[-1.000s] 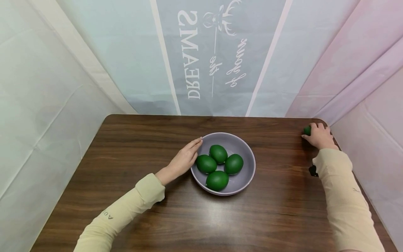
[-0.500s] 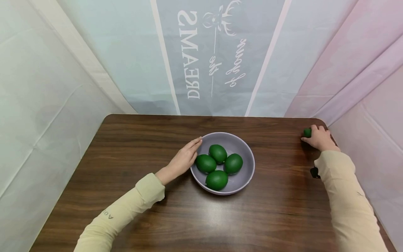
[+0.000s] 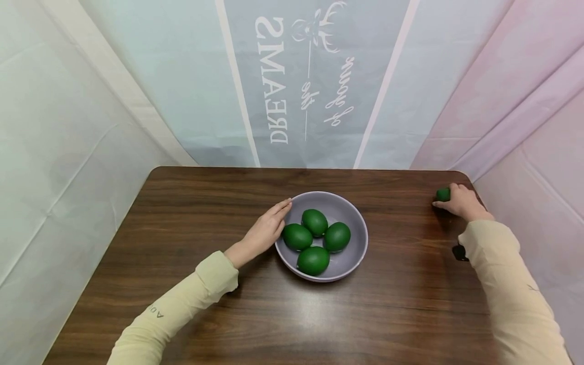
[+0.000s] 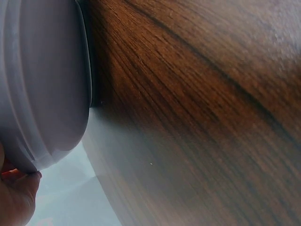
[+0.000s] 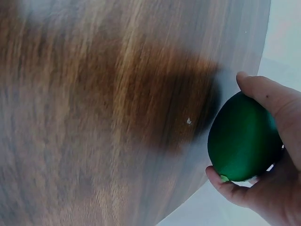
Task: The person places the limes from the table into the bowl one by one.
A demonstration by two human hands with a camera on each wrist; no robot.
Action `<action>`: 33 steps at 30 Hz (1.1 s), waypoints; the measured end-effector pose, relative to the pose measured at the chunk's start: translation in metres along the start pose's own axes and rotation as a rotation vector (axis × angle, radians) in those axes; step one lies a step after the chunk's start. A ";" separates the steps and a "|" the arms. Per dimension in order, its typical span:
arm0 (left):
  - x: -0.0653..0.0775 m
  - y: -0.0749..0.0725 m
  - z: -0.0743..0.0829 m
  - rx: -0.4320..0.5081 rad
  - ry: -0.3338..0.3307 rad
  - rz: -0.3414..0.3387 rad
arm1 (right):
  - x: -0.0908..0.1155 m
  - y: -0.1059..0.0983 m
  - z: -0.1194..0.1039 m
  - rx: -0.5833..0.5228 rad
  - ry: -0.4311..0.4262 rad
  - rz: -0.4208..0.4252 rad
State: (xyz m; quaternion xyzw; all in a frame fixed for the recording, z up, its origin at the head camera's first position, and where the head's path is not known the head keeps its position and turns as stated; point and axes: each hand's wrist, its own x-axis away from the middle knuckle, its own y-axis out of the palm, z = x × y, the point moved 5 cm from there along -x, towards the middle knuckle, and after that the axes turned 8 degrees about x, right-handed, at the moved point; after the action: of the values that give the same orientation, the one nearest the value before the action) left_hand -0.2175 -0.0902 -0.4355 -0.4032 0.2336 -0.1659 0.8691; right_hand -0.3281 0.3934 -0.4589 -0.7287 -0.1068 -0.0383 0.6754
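Observation:
My left hand (image 3: 265, 230) lies along the left side of the grey-purple bowl (image 3: 356, 252), its fingers stretched out side by side over the rim. In the left wrist view, a fingertip (image 4: 32, 183) touches the edge of the bowl (image 4: 51, 80). Several dark green limes sit inside, the nearest lime (image 3: 313, 260) towards the front. Towards the table's far right corner, my right hand (image 3: 464, 203) grips another lime (image 3: 443, 194). The right wrist view shows this lime (image 5: 244, 139) between thumb and fingers, smooth and egg-shaped with a pale green tip, close over the wood.
The dark brown wooden table (image 3: 219, 187) has rounded far corners. Behind it hangs a pale blue-grey printed cloth (image 3: 310, 101), and light cloth walls (image 3: 82, 167) enclose both sides. A small black object (image 3: 461, 252) shows beneath the right cuff.
My right hand has shifted slightly left and towards me, with the lime in its grip. The left hand stays at the bowl, and the limes inside have not moved.

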 end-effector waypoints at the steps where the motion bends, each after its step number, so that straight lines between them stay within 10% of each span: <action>1: 0.000 0.000 0.000 -0.002 -0.001 0.000 | 0.000 -0.001 0.000 0.002 0.000 0.001; 33: 0.001 0.000 0.001 -0.001 0.015 -0.001 | 0.019 -0.033 -0.045 0.038 -0.146 0.058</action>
State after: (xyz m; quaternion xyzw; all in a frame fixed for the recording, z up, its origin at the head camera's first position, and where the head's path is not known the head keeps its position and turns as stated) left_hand -0.2161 -0.0900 -0.4354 -0.4025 0.2402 -0.1692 0.8670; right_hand -0.3124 0.3530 -0.4191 -0.7192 -0.1352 0.0366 0.6805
